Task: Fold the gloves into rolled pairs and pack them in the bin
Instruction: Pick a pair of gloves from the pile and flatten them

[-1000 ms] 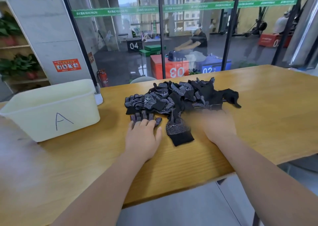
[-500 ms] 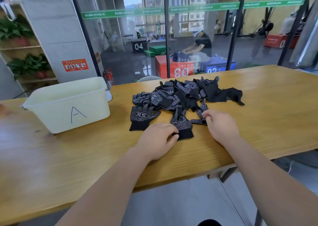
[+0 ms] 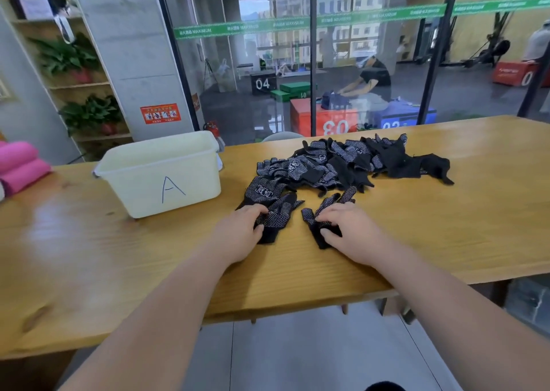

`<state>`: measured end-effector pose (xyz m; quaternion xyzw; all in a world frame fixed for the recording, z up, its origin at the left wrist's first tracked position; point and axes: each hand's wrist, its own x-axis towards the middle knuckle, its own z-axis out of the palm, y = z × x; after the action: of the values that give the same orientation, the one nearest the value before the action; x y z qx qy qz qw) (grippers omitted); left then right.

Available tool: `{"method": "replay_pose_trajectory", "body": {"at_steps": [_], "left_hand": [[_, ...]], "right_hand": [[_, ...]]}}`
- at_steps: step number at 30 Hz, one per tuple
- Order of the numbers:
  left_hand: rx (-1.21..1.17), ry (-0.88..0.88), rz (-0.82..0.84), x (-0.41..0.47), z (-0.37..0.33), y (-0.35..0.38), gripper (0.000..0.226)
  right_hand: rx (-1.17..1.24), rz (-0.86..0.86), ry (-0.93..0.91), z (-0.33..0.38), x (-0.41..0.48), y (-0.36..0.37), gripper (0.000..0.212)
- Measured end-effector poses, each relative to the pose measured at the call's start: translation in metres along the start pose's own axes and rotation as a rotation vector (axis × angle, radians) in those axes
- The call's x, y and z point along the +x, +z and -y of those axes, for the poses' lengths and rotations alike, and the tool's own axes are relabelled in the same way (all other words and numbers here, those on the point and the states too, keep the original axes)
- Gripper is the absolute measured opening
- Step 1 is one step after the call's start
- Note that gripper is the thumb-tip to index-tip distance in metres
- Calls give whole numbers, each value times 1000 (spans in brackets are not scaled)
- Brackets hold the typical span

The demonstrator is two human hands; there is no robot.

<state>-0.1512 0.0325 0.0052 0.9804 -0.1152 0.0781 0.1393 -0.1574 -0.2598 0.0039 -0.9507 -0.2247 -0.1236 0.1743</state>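
Holds left grip curled on the left glove and right grip pinching the right glove, side by side on the tabletop just before the pile, likely to match them as a pair for rolling, with the bin near on the left.

— What is marked on the bin?
— A handwritten "A" is noted on its front wall.
— And behind the glass?
— "04" is read on a black box and "03", mirrored, on a red box. "MAXIMUM" is printed along the green strip.
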Motion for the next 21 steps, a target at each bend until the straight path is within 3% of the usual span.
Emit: {"method": "replay_pose_trajectory", "body": {"at_steps": [7,10,14,16,21], "left_hand": [[-54,-107,32,29,27,5,41],[-33,-126,-94,35,27,13,42],[-42,45,-326,30,29,15,46],[-61,145,-311,29,31,15,51],[-38,199,-140,18,18,7,52]], "right_hand": [[-61,41,97,20,45,17,43],[-9,-30,162,21,56,28,45],[-56,-178,164,18,52,36,20],[-170,-215,117,18,49,36,20],[-228,-182,18,24,42,31,35]]}}
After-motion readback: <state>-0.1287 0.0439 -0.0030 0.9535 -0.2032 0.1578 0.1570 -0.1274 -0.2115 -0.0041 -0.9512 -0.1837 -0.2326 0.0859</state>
